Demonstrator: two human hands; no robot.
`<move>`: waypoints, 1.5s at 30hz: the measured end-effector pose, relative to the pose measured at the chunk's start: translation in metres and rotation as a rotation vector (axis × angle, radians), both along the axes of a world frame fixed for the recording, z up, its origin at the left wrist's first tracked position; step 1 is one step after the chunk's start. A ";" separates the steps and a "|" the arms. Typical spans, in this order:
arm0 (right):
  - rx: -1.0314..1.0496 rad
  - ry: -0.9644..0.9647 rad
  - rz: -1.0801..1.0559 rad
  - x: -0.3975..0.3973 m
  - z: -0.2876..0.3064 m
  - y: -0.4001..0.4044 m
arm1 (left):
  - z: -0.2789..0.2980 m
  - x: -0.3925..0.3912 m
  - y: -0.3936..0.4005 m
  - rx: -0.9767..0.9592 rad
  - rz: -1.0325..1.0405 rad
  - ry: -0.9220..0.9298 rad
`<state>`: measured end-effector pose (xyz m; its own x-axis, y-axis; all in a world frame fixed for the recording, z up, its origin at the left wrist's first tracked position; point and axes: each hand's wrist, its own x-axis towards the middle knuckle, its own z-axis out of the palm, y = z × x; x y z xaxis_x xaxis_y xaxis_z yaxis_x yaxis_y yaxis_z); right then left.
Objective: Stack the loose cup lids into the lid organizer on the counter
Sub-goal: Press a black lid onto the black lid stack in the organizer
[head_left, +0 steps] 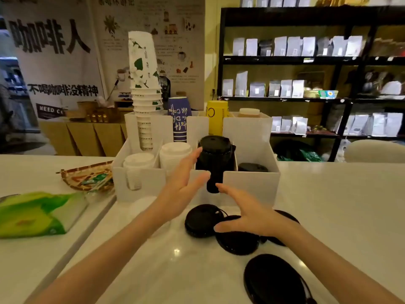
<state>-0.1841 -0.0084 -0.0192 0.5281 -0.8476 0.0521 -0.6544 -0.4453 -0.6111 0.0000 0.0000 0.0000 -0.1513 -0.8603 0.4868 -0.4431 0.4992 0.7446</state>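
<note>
Beside organizer (252, 185): tissue pack (39, 213), snack basket (87, 176).

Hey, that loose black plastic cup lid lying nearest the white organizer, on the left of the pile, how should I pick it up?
Take the black plastic lid by its rim, coming from its left side with the left hand. It lies flat on the white counter and that edge is clear, while its right edge meets a second black lid under the right hand. A thumb-and-finger pinch on the rim should lift it.

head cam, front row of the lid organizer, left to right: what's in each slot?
Short white lid stack → taller white lid stack → tall black lid stack → low black lid stack.
</note>
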 end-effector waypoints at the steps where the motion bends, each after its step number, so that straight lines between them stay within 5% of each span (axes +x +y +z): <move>1: 0.011 0.013 0.011 0.001 0.001 0.001 | -0.009 0.000 0.006 0.044 -0.012 -0.069; 11: 0.006 0.156 -0.018 0.000 -0.015 -0.007 | -0.070 0.012 0.016 0.308 -0.018 -0.495; 18: 0.016 0.149 0.018 0.005 -0.013 -0.006 | -0.068 0.012 0.012 0.285 0.020 -0.385; 28: 0.042 -0.103 -0.024 -0.005 0.013 -0.010 | -0.004 0.012 -0.001 0.150 -0.012 -0.253; 38: -0.259 -0.355 -0.144 -0.013 0.077 -0.028 | 0.061 0.002 -0.029 -0.153 0.009 -0.135; 45: -0.439 -0.581 -0.257 -0.009 0.070 -0.060 | 0.061 -0.020 -0.065 -0.293 0.157 -0.039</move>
<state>-0.1935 -0.0687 0.0512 0.1020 -0.7774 0.6207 -0.3982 -0.6037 -0.6906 -0.0196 -0.0646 0.0610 -0.0517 -0.6989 0.7133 -0.5567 0.6132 0.5604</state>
